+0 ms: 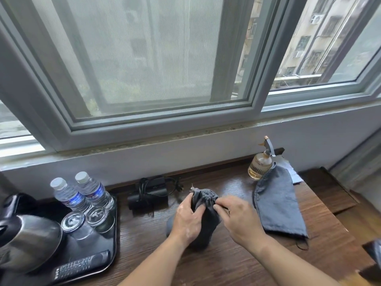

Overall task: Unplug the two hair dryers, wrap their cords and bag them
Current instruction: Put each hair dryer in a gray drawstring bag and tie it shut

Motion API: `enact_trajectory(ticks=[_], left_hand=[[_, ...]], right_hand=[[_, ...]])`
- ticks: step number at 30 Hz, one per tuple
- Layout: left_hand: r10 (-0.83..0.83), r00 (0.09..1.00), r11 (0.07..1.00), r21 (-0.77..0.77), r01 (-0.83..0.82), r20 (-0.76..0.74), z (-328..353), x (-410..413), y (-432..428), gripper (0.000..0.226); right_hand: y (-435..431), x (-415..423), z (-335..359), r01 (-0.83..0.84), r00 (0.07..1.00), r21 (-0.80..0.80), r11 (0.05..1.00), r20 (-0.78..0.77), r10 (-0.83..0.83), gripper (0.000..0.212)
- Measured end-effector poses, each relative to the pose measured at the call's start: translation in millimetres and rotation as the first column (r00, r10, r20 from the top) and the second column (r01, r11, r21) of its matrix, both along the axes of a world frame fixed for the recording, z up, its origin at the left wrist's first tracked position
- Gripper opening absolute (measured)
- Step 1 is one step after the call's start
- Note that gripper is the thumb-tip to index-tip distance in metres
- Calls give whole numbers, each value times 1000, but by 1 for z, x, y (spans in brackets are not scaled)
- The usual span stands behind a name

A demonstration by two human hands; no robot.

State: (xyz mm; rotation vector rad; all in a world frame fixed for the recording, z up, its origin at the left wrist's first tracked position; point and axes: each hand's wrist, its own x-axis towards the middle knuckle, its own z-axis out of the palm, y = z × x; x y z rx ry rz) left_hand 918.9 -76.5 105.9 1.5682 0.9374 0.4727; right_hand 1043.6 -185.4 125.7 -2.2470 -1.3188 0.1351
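Note:
A full grey drawstring bag (204,198) stands upright on the wooden table, its mouth gathered shut. My left hand (188,218) grips its left side just under the gathered top. My right hand (237,215) pinches the bag's neck from the right, where a thin cord shows. What the bag holds is hidden. A black hair dryer (147,195) lies behind and to the left, near the wall, with its black cord wrapped around it and the plug (181,187) lying loose to its right. A second grey bag (278,200) lies flat and empty at the right.
A black tray (114,234) at the left carries two water bottles (82,193), upturned glasses, a steel kettle (26,236) and a remote. A glass spray bottle (260,164) stands by the wall next to the flat bag. The table's right edge drops off beyond it.

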Motion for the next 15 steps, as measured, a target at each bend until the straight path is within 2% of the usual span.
enact_trajectory(ticks=[3, 5, 7, 11, 12, 15], left_hand=[[-57, 998, 998, -23, 58, 26, -2, 1, -3, 22], [-108, 993, 994, -18, 109, 35, -4, 1, -5, 33], [-151, 988, 988, -28, 152, 38, -7, 0, -7, 38], [-210, 978, 977, -24, 210, -10, -13, -2, -11, 25], [-218, 975, 976, -2, 218, -30, -12, -3, -13, 22], [-217, 972, 969, 96, 226, -94, -14, -3, -13, 36]], right_hand=[[0, -1, 1, 79, 997, -24, 997, -22, -79, 16], [1, -3, 1, 130, 986, -27, 991, -104, -132, 11], [2, -3, 2, 162, 962, -25, 986, -217, -164, 16], [2, -3, -1, 194, 917, -49, 980, -345, -199, 19], [2, -4, -3, 200, 908, -49, 979, -366, -204, 18], [1, -6, -8, 215, 881, -57, 975, -418, -219, 19]])
